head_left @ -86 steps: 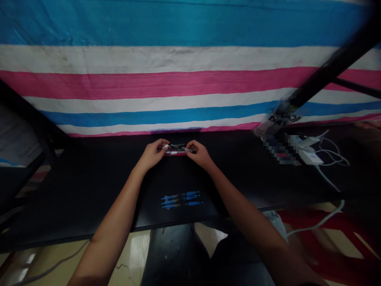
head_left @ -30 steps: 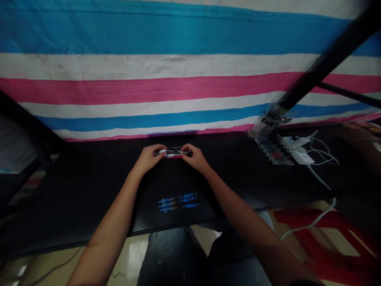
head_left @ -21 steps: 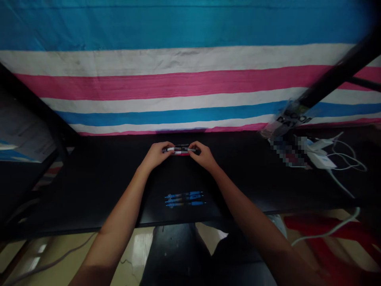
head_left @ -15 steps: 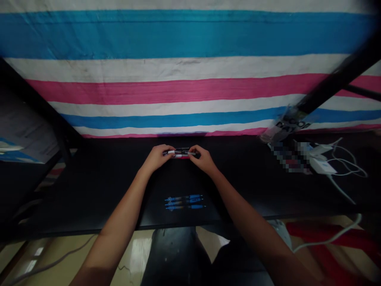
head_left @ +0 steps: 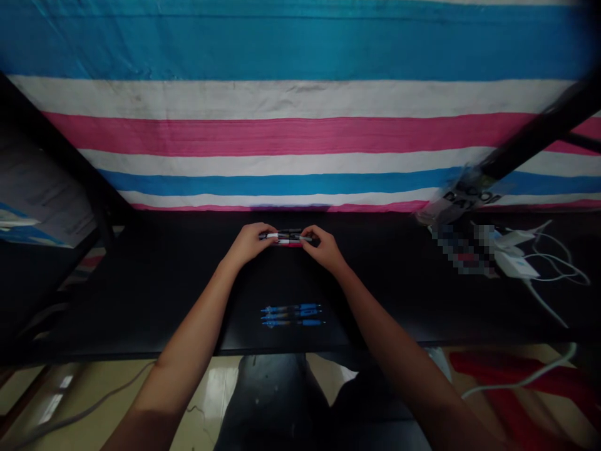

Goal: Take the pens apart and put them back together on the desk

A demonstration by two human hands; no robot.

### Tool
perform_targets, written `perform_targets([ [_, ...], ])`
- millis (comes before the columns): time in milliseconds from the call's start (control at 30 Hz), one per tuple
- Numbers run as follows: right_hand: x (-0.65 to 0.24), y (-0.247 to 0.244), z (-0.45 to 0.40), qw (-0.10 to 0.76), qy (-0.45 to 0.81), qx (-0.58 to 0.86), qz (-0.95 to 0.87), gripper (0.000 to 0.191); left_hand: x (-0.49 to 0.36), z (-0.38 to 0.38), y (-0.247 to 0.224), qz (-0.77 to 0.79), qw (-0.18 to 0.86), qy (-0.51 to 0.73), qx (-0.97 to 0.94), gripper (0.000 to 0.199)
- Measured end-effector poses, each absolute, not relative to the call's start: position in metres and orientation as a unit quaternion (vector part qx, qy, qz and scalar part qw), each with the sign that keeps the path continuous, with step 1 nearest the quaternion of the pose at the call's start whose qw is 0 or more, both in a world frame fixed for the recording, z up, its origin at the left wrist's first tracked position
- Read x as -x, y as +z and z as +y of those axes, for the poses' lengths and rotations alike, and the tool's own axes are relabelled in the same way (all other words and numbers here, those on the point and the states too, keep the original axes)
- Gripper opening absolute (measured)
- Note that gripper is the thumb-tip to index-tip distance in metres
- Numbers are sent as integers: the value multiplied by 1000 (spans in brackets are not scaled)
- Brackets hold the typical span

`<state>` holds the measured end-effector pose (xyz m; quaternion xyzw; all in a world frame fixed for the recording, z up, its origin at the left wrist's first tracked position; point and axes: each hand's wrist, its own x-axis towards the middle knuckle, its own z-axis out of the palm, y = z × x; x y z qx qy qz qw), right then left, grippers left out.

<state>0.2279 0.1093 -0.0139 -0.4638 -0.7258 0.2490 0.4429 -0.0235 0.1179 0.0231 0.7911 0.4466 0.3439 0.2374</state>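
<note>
Several pens (head_left: 288, 237), in black, white and red, lie side by side near the back of the black table. My left hand (head_left: 251, 242) is closed round their left ends, thumb and fingers pinching in. From the other side my right hand (head_left: 323, 247) grips the right ends the same way. Which pens each hand touches is partly hidden by the fingers. Closer to me, between my forearms, three blue pens (head_left: 291, 314) rest in a row, apart from both hands.
A striped sheet (head_left: 282, 134) hangs behind the black table (head_left: 150, 282). White chargers and cables (head_left: 516, 263) lie on the right, beside a plastic bag (head_left: 462, 194) at a dark post. A box (head_left: 42, 188) stands at far left. Something red (head_left: 516, 376) is below the table's right edge.
The camera view has shifted slightly. Both hands stay closed at the ends of the pen group, with almost no movement. The three blue pens lie as before.
</note>
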Motion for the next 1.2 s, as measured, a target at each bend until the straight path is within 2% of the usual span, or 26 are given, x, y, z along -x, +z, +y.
perform_targets([
  [333, -224, -13, 108, 436, 249, 463, -731, 10, 25, 117, 24, 435, 224, 352, -798, 17],
  [967, -219, -9, 103, 440, 272, 456, -724, 11, 18, 115, 22, 433, 224, 294, -822, 22],
  [1200, -217, -13, 102, 441, 269, 442, -733, 11, 14, 111, 27, 427, 254, 285, -820, 21],
])
